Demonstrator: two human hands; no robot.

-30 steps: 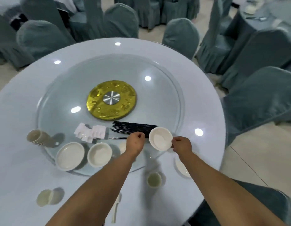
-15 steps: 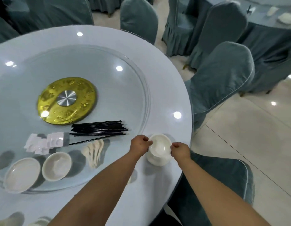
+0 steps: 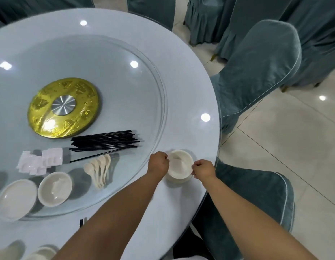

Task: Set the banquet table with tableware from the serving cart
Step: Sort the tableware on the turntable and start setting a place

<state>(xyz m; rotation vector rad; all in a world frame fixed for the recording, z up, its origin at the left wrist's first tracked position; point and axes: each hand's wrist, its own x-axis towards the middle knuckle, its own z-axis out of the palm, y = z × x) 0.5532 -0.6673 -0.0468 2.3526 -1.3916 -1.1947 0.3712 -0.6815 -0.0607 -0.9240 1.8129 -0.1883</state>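
The round banquet table (image 3: 181, 113) carries a glass turntable (image 3: 125, 87) that lies just past the left-hand grip, and the rest of the tableware waits on that glass, all to the left of the hands: a stack of plates (image 3: 15, 198) and a stack of bowls (image 3: 55, 188) farthest from the grip, a bundle of black chopsticks (image 3: 104, 140) beyond it, and a fan of pale spoons (image 3: 99, 168) nearest. Between the two hands sits the small white bowl (image 3: 180, 164), resting on a saucer (image 3: 179, 178) whose edge shows just below it, close to the table's near rim in front of a covered chair (image 3: 256, 196). The left hand (image 3: 159, 163) pinches the bowl's left rim with curled fingers, and the right hand (image 3: 202, 168) pinches the right rim the same way. The bowl looks like glazed ceramic: stiff, light enough for fingertips, smooth and likely slippery, and liable to chip if knocked against the saucer. Opposite points of the rim seem the sound place to hold it, since that keeps it level and lets it be nudged to centre without tilting.
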